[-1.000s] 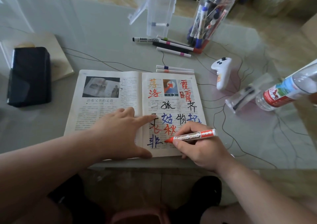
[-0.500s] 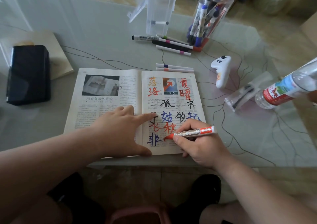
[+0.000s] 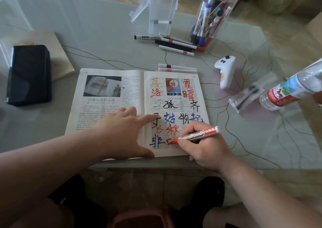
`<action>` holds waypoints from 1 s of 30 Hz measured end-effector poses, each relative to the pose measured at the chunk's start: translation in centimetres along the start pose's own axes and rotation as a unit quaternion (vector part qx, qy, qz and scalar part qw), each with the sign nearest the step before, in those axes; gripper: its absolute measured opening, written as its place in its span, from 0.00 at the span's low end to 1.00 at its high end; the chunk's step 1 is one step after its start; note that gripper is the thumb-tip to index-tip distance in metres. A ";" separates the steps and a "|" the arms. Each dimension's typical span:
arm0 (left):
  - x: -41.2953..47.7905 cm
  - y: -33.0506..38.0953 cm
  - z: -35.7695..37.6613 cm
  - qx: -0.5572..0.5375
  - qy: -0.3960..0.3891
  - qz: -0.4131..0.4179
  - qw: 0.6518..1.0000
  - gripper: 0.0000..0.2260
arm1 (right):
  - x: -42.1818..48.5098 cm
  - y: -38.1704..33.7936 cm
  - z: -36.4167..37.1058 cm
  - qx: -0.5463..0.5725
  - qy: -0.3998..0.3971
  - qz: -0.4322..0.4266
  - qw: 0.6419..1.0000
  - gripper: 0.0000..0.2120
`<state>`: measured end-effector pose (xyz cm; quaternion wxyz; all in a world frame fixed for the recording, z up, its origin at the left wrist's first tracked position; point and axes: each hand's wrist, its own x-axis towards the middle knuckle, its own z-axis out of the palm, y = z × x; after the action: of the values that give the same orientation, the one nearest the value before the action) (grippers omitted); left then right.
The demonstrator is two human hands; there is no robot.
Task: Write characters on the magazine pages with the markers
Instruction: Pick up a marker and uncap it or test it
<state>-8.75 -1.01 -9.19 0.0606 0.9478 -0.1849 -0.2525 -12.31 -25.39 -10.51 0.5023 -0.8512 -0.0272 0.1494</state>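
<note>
My left hand (image 3: 122, 131) lies flat, fingers loose, pinning the magazine (image 3: 104, 109) open at the near edge of the table (image 3: 87, 35) so it won't slide. Right hand (image 3: 203, 145) pinches the red marker (image 3: 196, 135), tip down beside the blue character (image 3: 156, 142), starting a fresh one I think, it's blurry there.

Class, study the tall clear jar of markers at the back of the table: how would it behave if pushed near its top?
Tall and narrow, the jar would probably tip rather than slide. Holding many markers, it is likely heavy for its size. Its smooth clear wall may feel slippery to grip.
</note>
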 end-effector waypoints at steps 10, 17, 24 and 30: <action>0.0 0.0 0.0 -0.004 -0.003 0.000 1.000 0.48 | 0.0 0.2 -0.3 0.030 0.048 -0.014 0.998 0.08; 0.0 0.1 -0.1 -0.002 -0.005 0.000 1.000 0.48 | 0.0 0.6 -0.2 0.003 0.012 -0.010 1.000 0.08; -0.1 0.2 -0.2 -0.004 -0.008 -0.001 1.000 0.48 | 0.4 0.7 -0.5 0.015 0.068 0.000 0.998 0.09; 0.0 0.1 -0.1 -0.001 -0.007 -0.001 1.000 0.48 | 0.2 0.8 -0.5 0.021 0.049 -0.035 0.998 0.08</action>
<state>-8.72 -1.14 -9.05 0.0600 0.9460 -0.1843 -0.2598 -12.04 -26.15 -11.05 0.5254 -0.8456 -0.0288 0.0901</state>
